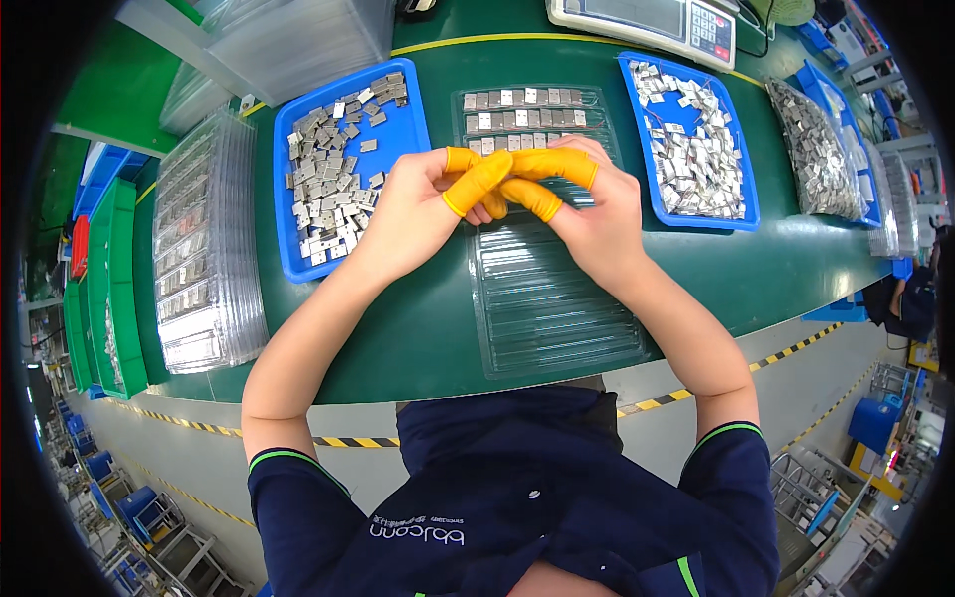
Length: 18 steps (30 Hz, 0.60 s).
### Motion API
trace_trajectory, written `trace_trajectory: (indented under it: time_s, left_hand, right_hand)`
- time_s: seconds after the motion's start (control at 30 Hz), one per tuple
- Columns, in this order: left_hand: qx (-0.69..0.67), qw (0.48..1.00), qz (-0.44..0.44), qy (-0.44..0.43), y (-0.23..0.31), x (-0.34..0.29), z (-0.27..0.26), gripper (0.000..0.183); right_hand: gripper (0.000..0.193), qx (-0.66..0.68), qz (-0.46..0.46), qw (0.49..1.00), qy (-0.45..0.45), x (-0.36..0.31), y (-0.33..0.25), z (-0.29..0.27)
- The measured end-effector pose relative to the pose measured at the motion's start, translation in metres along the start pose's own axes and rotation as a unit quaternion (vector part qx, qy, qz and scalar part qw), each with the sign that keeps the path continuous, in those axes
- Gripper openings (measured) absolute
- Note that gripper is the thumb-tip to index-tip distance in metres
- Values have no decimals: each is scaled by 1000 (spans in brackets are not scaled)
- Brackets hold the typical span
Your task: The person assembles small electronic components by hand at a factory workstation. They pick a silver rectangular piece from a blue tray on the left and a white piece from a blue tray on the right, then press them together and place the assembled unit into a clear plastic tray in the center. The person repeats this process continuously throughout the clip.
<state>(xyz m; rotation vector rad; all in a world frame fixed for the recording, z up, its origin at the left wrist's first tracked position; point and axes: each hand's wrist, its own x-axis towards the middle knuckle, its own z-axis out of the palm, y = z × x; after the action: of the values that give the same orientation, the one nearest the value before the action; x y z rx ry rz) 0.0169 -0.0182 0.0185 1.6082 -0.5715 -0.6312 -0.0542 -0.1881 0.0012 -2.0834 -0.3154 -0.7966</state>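
My left hand and my right hand meet over a clear plastic tray, yellow finger cots on their fingertips. Both are closed, with the fingers pinched together and touching. Whatever lies between them is hidden by the cots. Beyond my fingers, the tray's far slots hold rows of small silver metal pieces, flat and rectangular like USB plug shells. Its near slots show bare ribbed plastic. To the left, loose silver metal pieces fill a blue tray; on the right, whitish-silver pieces lie in another blue tray.
A stack of filled clear trays stands at the left, beside green bins. Clear plastic sheets rise at the back left. A digital scale sits at the back. At the far right lies a bag of metal pieces.
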Motion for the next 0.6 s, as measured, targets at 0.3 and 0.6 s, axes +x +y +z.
trace_trajectory:
  time_s: [0.3, 0.6]
  left_hand:
    - [-13, 1000, 5, -20, 3, -2, 2, 20]
    - [4, 996, 73, 41, -4, -3, 3, 21]
  right_hand:
    - [34, 96, 141, 985, -26, 1, -4, -2]
    - [24, 315, 407, 855, -70, 0, 0, -6]
